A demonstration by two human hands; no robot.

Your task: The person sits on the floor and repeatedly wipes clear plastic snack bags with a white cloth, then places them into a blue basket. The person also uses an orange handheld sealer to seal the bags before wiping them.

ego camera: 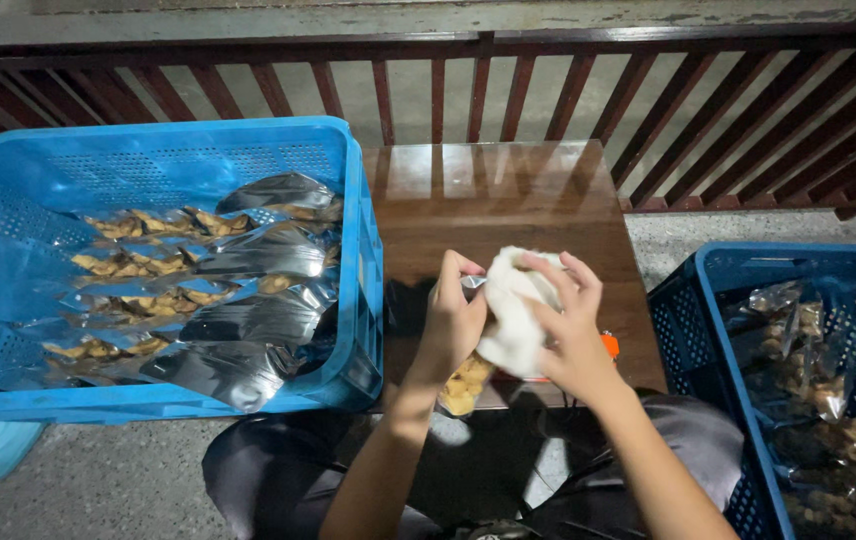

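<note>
Two blue crates are seen flanking the small brown table (pixel 508 215), which serves as the landmark. To the left of the table, a blue crate (pixel 18 180) is laid with many finished pouches (pixel 248 320), silver-backed with clear fronts showing golden snacks; a good share of the work is judged done. To the right of the table, a darker blue crate (pixel 693 330) is filled with clear bags of snacks (pixel 828 400), which are judged to be left.

At the near edge of the table, one snack pouch (pixel 466 382) is held up, its lower end hanging just past that edge. Its top is pinched closed between the fingers of the left hand (pixel 453 320). A white cloth (pixel 515 310) is gripped in the right hand (pixel 573 335) and pressed against the upper part of the pouch, so most of the pouch is hidden. A small orange object (pixel 610 345) is glimpsed just behind the right hand; its kind cannot be told.
</note>
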